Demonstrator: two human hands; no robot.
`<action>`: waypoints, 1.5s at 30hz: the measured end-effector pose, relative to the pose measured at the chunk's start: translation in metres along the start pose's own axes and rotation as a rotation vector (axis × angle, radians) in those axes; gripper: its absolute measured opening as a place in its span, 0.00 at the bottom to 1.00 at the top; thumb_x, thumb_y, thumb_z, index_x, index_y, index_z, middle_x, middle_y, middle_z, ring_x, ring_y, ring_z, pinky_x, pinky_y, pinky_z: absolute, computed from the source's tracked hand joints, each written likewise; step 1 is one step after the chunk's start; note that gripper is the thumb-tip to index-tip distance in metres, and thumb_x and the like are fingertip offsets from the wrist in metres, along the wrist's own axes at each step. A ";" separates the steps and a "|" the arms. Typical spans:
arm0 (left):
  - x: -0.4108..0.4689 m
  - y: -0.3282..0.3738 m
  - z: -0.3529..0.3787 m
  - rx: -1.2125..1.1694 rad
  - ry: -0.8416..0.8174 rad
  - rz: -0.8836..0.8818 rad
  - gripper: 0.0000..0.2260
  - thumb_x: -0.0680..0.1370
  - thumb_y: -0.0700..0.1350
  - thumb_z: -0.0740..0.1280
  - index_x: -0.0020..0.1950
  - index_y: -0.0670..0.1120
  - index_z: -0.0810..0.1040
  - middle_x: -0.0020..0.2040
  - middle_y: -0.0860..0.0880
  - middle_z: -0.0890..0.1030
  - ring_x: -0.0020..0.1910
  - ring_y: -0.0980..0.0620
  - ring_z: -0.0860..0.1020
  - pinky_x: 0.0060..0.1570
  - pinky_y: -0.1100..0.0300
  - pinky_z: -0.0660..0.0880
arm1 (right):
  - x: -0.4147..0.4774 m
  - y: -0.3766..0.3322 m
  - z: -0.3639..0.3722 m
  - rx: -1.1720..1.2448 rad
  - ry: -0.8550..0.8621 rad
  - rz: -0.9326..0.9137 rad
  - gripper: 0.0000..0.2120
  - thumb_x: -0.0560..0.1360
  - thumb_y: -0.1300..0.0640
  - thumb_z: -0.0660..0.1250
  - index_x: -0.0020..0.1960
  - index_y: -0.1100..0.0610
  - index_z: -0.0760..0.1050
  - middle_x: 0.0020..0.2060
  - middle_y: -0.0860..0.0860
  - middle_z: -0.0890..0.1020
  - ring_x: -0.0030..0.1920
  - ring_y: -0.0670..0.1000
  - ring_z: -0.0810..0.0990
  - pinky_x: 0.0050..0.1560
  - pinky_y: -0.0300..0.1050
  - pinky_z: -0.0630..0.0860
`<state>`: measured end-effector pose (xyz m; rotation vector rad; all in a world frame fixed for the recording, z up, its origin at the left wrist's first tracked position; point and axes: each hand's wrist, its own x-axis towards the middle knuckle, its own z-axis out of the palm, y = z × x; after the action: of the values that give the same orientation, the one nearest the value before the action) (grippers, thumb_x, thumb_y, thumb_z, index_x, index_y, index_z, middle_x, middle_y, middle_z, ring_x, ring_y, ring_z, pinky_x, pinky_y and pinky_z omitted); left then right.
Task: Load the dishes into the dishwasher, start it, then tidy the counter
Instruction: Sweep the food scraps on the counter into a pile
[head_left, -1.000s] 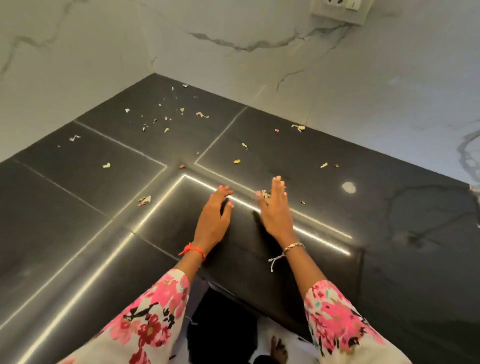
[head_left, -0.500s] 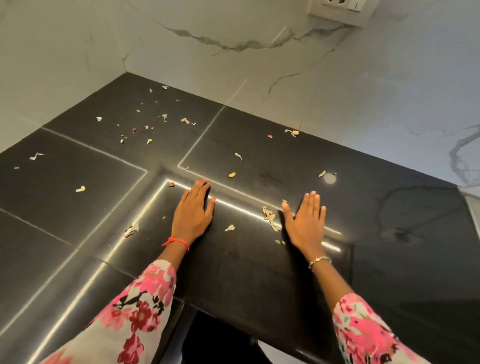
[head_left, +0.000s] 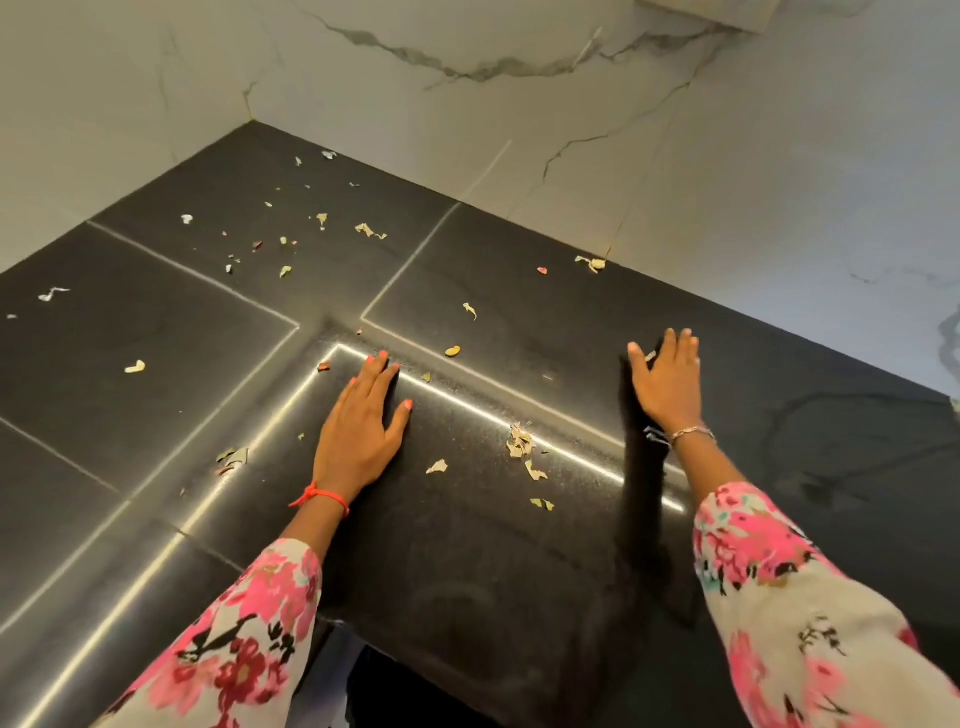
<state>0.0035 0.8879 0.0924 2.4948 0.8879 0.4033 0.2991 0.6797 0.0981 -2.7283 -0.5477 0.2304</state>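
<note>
Black bench (head_left: 519, 597) bore scraps (head_left: 519, 440) toward twelve o'clock; in this tidying step the flat, empty left hand (head_left: 358, 431) and right hand (head_left: 667, 384) likely needed to sweep them together.

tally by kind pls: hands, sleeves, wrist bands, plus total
hands: 2 (left hand, right hand)
sleeves: 2 (left sleeve, right sleeve)
wrist bands: 2 (red thread, bracelet)
total: 6
</note>
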 end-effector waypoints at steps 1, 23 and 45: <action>0.000 0.000 0.000 -0.002 -0.002 -0.006 0.23 0.81 0.50 0.57 0.76 0.48 0.58 0.77 0.52 0.54 0.75 0.56 0.51 0.71 0.64 0.45 | 0.000 0.001 0.002 -0.028 -0.017 0.006 0.35 0.79 0.40 0.49 0.76 0.64 0.47 0.76 0.59 0.47 0.76 0.56 0.44 0.76 0.54 0.44; 0.002 -0.009 0.003 0.002 -0.027 -0.060 0.29 0.77 0.61 0.46 0.75 0.49 0.60 0.76 0.55 0.55 0.75 0.61 0.51 0.75 0.58 0.43 | 0.111 -0.083 0.026 0.080 -0.073 -0.396 0.27 0.80 0.48 0.54 0.74 0.62 0.58 0.75 0.57 0.58 0.76 0.54 0.51 0.76 0.53 0.51; 0.002 -0.012 0.004 0.016 -0.038 -0.062 0.30 0.76 0.62 0.47 0.75 0.50 0.60 0.76 0.56 0.55 0.74 0.64 0.48 0.74 0.60 0.42 | 0.085 -0.131 0.048 0.028 -0.179 -0.633 0.27 0.81 0.45 0.52 0.75 0.58 0.57 0.76 0.53 0.56 0.76 0.51 0.52 0.75 0.47 0.47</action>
<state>0.0007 0.8963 0.0836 2.4743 0.9543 0.3276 0.3211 0.8412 0.0938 -2.3688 -1.3973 0.3105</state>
